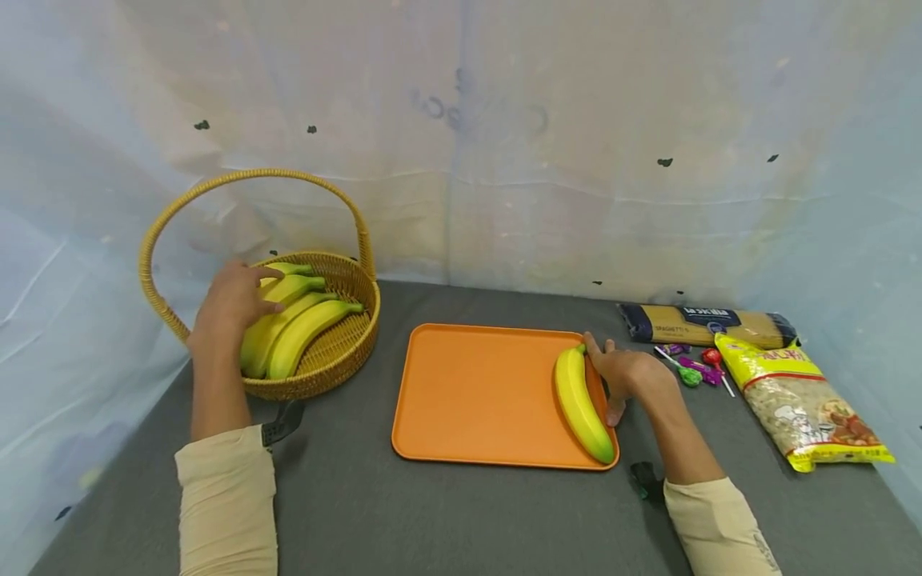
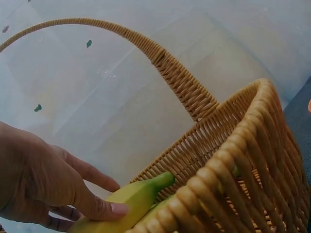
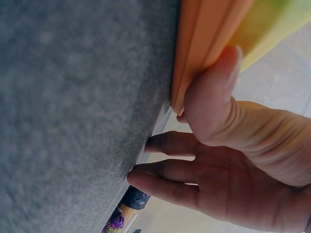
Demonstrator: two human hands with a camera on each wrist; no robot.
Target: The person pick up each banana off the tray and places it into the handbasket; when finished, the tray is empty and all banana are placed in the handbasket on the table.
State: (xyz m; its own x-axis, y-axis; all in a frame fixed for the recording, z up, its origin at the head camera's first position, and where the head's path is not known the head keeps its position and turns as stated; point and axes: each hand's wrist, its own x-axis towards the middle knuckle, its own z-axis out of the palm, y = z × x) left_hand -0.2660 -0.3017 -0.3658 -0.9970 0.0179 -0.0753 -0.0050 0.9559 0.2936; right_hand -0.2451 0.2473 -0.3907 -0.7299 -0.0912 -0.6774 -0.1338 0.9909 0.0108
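Observation:
Several yellow bananas (image 1: 313,336) lie side by side in a wicker basket (image 1: 346,364) with a tall hoop handle. My left hand (image 1: 234,300) reaches over the basket's left side and holds the rearmost part of the bunch. In the left wrist view, its thumb and fingers straddle one banana (image 2: 138,196) near the stem. An orange tray (image 1: 483,400) lies flat on the table, with a single banana (image 1: 579,404) along its right side. My right hand (image 1: 630,376) touches the tray's right edge; its thumb (image 3: 214,99) presses the rim, other fingers extended.
Right of the tray are a spaghetti pack (image 1: 713,326), wrapped candies (image 1: 699,370), a red lollipop (image 1: 711,358) and a yellow-topped food bag (image 1: 810,404). A pale sheet (image 1: 504,160) hangs behind the grey table (image 1: 446,520).

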